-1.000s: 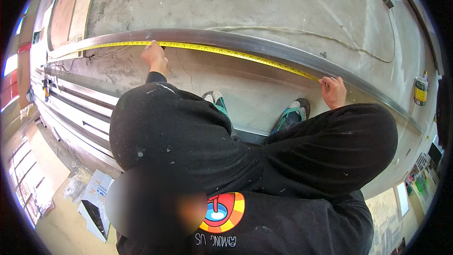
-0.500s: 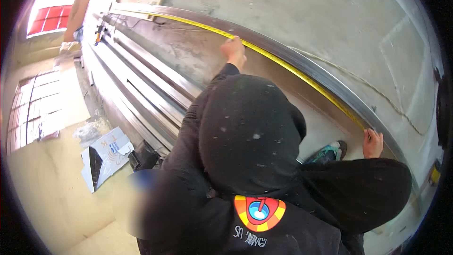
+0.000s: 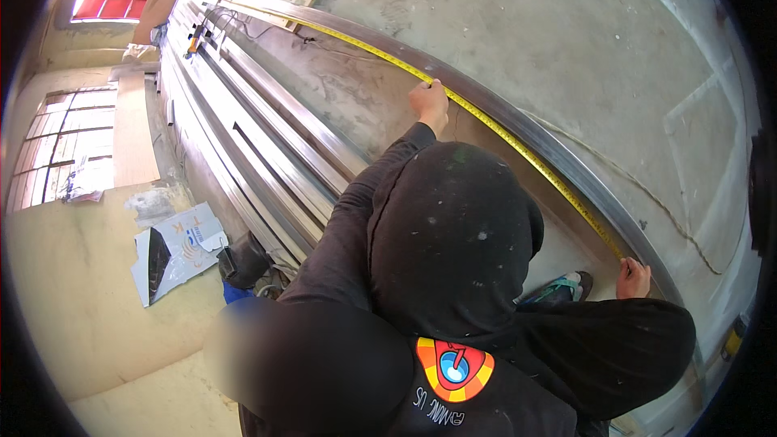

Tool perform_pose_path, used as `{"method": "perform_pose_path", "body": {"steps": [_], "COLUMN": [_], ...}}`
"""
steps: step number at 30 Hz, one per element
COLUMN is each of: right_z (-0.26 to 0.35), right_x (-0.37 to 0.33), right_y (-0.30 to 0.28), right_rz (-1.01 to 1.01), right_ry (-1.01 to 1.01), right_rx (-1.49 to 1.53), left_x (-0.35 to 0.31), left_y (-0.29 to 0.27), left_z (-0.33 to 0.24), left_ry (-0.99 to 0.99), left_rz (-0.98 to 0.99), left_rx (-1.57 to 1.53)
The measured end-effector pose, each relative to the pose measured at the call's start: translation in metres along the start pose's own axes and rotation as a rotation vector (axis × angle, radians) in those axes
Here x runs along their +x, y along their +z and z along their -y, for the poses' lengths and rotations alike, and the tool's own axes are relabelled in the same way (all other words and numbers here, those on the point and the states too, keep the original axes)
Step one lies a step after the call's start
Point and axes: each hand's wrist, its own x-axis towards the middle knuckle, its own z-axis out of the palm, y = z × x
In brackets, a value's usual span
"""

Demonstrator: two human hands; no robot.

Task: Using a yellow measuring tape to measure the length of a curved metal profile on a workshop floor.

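Observation:
A yellow measuring tape (image 3: pixel 522 146) runs stretched along a long grey metal bar (image 3: pixel 583 170), which looks curved in this wide view. Farther along it, my left hand (image 3: pixel 429 103) is closed on the tape, thumb and fingers at its edge. My right hand (image 3: pixel 634 278) pinches the tape near the bar's closer right end, its fingers curled. The right forearm is mostly hidden by black clothing. Between my hands and chest bulges a rounded, dust-specked black clothed form (image 3: pixel 453 235). A teal-and-dark shoe (image 3: pixel 571 285) shows beside it.
Several long metal profiles (image 3: pixel 267 133) lie at the left, with an orange-and-black tool (image 3: pixel 195 40) at their far end. A thin cord (image 3: pixel 600 154) trails over the concrete floor beyond the bar. A torn grey package (image 3: pixel 190 255) lies at the left.
The view has shifted and turned slightly, so the whole scene sits differently in the picture. Both hands stay closed on the tape along the bar.

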Motion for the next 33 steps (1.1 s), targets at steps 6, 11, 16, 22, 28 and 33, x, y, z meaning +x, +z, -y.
{"method": "perform_pose_path", "body": {"steps": [6,11,16,22,28,33], "right_z": [-0.002,0.015,0.01,0.005,0.011,0.02], "right_x": [-0.002,0.004,0.001,-0.002,-0.005,-0.002], "right_y": [0.002,-0.005,-0.005,0.003,0.003,-0.005], "right_rz": [0.017,-0.013,-0.079,-0.009,-0.025,0.294], "right_ry": [0.024,0.021,-0.011,0.021,0.015,0.128], "right_rx": [-0.01,-0.006,-0.004,-0.017,0.002,0.06], "left_x": [0.002,0.011,0.01,0.003,0.006,0.004], "left_y": [0.006,-0.006,0.002,0.001,-0.001,-0.001], "left_z": [0.005,0.005,0.011,0.011,0.013,0.014], "left_ry": [0.012,-0.002,-0.053,0.044,0.068,0.078], "left_rz": [-0.019,0.038,0.045,0.011,0.033,0.042], "left_rx": [0.011,-0.048,-0.036,0.049,-0.014,0.0]}}
